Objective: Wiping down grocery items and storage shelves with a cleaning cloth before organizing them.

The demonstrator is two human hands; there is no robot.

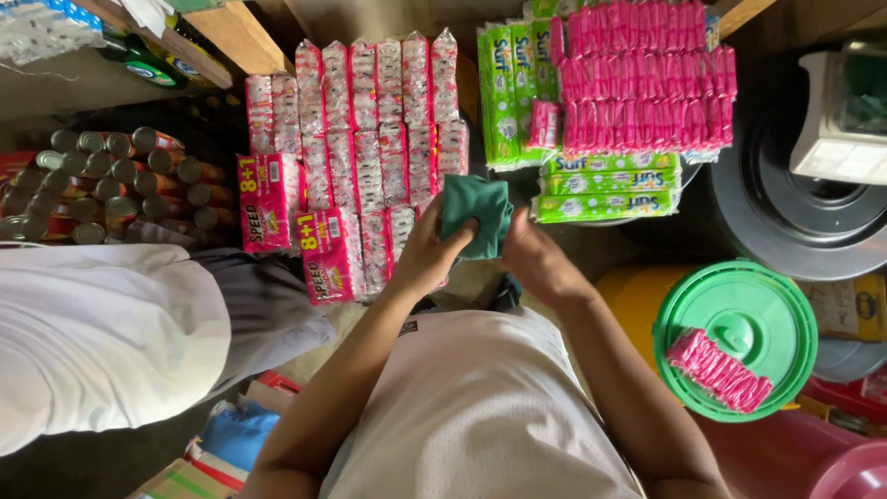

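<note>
Both my hands are up in front of my chest, gripping a folded dark green cloth (477,212). My left hand (427,254) pinches its lower left side. My right hand (536,261) holds its right edge. Behind the cloth stand rows of red-and-white sachet strips (370,139). To the right lie green detergent sachet packs (605,189) with pink sachet strips (647,79) stacked on top of them.
Several tin cans (111,185) are stacked at the left. Another person in a white top (102,333) stands close on my left. A green bucket lid (767,323) holds a pink sachet bundle (719,370). Black drum lid (795,222) and a white weighing scale (845,111) sit at right.
</note>
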